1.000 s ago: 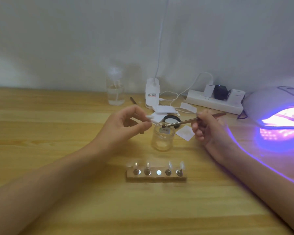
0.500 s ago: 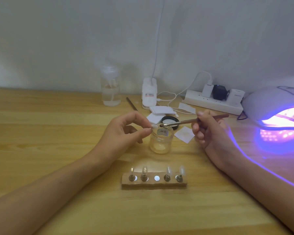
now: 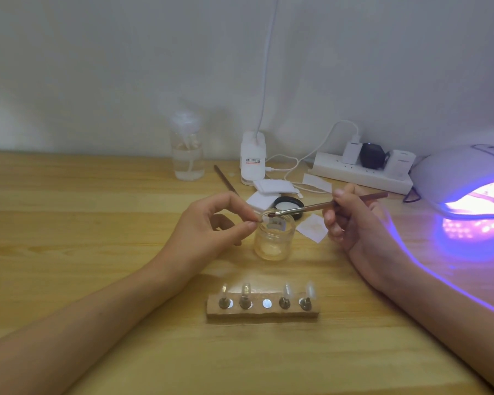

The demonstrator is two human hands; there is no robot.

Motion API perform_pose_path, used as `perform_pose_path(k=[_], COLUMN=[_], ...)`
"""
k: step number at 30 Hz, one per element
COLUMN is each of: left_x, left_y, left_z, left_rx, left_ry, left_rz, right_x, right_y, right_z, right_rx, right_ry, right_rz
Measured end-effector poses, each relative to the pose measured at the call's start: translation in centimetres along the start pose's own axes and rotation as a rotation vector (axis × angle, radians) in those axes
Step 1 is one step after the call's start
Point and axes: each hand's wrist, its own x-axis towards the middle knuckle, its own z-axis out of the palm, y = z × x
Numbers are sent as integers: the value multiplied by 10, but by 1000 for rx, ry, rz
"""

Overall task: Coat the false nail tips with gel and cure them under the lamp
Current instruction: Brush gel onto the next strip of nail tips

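Dim, soft-focus view; purple glare spills from the lamp [image 3: 465,178].

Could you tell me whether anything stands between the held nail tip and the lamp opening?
Yes: the right hand, gripping the brush, sits between the nail tip pinched in the left hand and the lamp.
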Motion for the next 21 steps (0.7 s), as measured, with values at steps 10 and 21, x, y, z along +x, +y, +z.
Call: perform_pose_path(k=[10,21], left_x=[-1,-1], left_y=[0,-1], left_z=[0,0], left_rx=[-7,-26], left_ry=[0,0], left_rz=[-9,-4], right_x=[-1,-4], right_y=[0,-1], right_z=[1,3], right_rx=[-54,-62], right_ry=[38,-39], right_rz=[-18,-63])
